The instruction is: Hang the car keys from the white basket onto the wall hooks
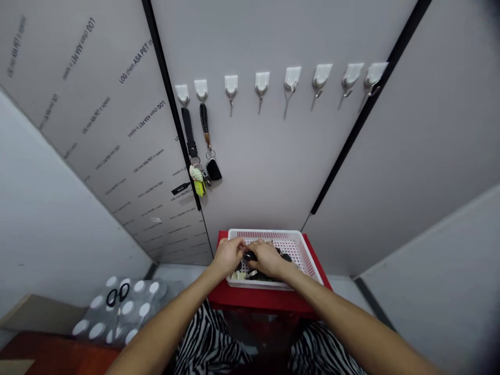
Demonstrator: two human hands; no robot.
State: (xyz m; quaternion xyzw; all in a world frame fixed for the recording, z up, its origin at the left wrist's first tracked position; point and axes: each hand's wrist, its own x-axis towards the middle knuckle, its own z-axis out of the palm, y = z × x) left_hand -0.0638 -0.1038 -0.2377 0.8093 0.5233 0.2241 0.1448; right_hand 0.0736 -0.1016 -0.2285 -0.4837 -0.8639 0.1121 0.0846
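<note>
Both my hands are over a white plastic basket (311, 260) with slotted sides. My left hand (228, 256) is closed, its fingertips pinched at the left end of a glossy black key fob (250, 256). From the right, my right hand (266, 259) curls over the same fob, partly hiding it. Beneath and beside my hands lie dark keys or key holders (286, 257) and small pale pieces (239, 275), too small to make out fully. On the wall hang a black strap keychain (189, 133) with a yellow-green charm and a braided keychain (204, 122) with a black fob.
The basket stands on a red stool or table (261, 301). Several white adhesive hooks (262, 83) run along the grey wall panel ahead. At lower left, scissors (117, 297) lie on a pack of white-capped bottles (127, 308), near a cardboard flap (42, 312).
</note>
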